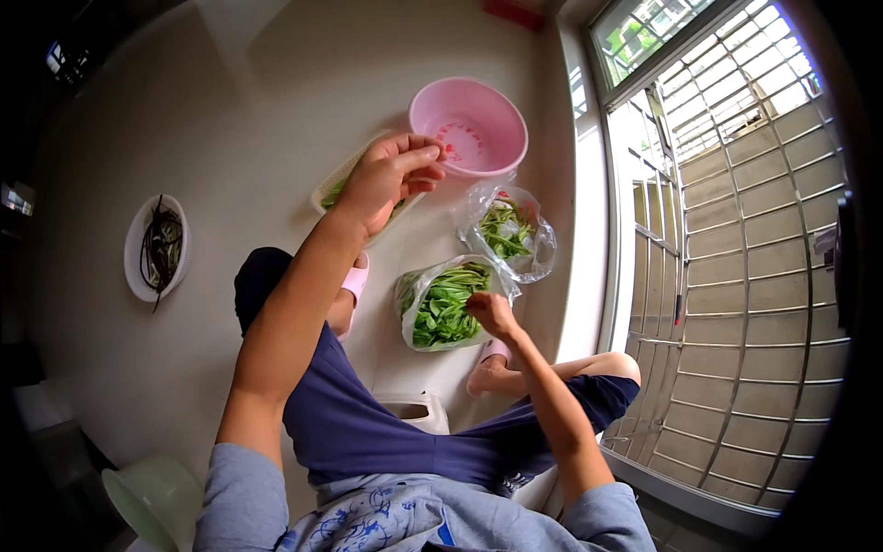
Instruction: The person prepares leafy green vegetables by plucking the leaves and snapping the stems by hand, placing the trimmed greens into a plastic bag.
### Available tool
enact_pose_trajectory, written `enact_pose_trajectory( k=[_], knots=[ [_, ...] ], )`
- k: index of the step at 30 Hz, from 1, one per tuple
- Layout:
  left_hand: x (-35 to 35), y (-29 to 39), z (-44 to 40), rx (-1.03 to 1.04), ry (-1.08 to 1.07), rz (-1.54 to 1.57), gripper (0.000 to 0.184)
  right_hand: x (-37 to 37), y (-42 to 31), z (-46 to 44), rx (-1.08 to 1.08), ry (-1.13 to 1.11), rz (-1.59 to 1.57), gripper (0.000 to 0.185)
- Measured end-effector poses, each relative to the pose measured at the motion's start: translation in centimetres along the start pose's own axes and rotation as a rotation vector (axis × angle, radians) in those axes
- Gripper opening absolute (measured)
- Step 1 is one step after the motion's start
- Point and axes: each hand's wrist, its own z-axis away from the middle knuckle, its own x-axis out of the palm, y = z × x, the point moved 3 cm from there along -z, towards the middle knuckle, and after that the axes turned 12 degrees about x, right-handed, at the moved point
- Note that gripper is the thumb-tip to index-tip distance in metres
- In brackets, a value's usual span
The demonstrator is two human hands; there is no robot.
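My left hand (391,175) is raised over a long pale basket (348,172) with some green leaves in it, hiding much of it. Its fingers are curled, thumb close to the fingertips; anything between them is too small to make out. In the view its fingertips overlap the near rim of a pink basin (478,124). My right hand (494,313) is closed at the right side of an open plastic bag (418,340) of leafy greens (448,304). Its fingertips are against the leaves, and what they hold is hidden.
A second clear bag (543,258) with green stems (506,228) lies between basin and wall. To the left, a white basket (135,267) holds dark, long pods (162,244). A pale green tub (152,497) stands at lower left. A barred window (736,276) is on the right.
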Motion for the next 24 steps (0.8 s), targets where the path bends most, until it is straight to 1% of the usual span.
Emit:
enact_pose_trajectory(
  k=[2, 3, 4, 6, 7, 8, 9, 10, 13, 14, 16, 17, 19, 20, 22, 24],
  knots=[
    [0.6, -0.6, 0.1, -0.003, -0.045, -0.026, 0.013, -3.3, -1.6, 1.0, 0.162, -0.182, -0.442, 0.01],
    [0.7, -1.3, 0.2, -0.041, -0.083, -0.078, 0.013, -4.9, -2.8, 1.6, 0.149, -0.258, -0.623, 0.007],
    [0.9, -2.1, 0.3, -0.077, -0.12, -0.132, 0.013, -6.7, -4.5, 2.5, 0.164, -0.296, -0.721, 0.006],
    [1.2, -3.8, 0.7, -0.065, -0.137, -0.165, 0.01, -9.4, -6.6, 3.6, 0.178, -0.302, -0.908, 0.007],
    [1.3, -4.7, 0.9, -0.086, -0.194, -0.285, 0.012, -10.3, -6.9, 3.7, 0.16, -0.292, -0.905, 0.007],
    [1.4, -5.6, 1.2, -0.108, -0.248, -0.406, 0.013, -11.0, -7.2, 3.7, 0.109, -0.313, -1.002, 0.007],
    [1.7, -6.6, 1.7, -0.124, -0.312, -0.43, 0.016, -11.5, -7.5, 3.7, 0.054, -0.337, -1.1, 0.007],
    [2.1, -7.2, 2.2, -0.143, -0.374, -0.456, 0.019, -11.8, -7.8, 3.6, 0.038, -0.335, -1.102, 0.007],
    [3.5, -8.8, 3.7, -0.368, -0.483, -0.382, 0.027, -11.7, -8.4, 3.4, -0.001, -0.27, -1.294, 0.005],
    [3.8, -9.3, 4.1, -0.41, -0.456, -0.339, 0.028, -11.4, -8.1, 3.1, 0.003, -0.25, -1.321, 0.006],
    [4.4, -9.8, 4.3, -0.406, -0.414, -0.305, 0.027, -10.6, -7.8, 3.0, 0.012, -0.197, -1.35, 0.007],
    [4.5, -10.0, 4.3, -0.42, -0.418, -0.315, 0.027, -10.2, -7.7, 3.0, 0.035, -0.192, -1.365, 0.01],
    [4.7, -10.4, 4.2, -0.355, -0.338, -0.268, 0.022, -9.7, -8.0, 3.3, 0.026, -0.203, -1.419, 0.011],
    [4.7, -10.7, 4.0, -0.364, -0.345, -0.274, 0.022, -9.8, -8.3, 3.5, 0.005, -0.215, -1.447, 0.012],
    [4.8, -10.8, 3.7, -0.371, -0.221, -0.142, 0.018, -10.1, -8.4, 3.7, 0.012, -0.224, -1.464, 0.012],
    [5.0, -10.9, 3.6, -0.396, -0.192, -0.116, 0.018, -9.9, -7.8, 3.8, 0.02, -0.201, -1.42, 0.013]
  ],
)
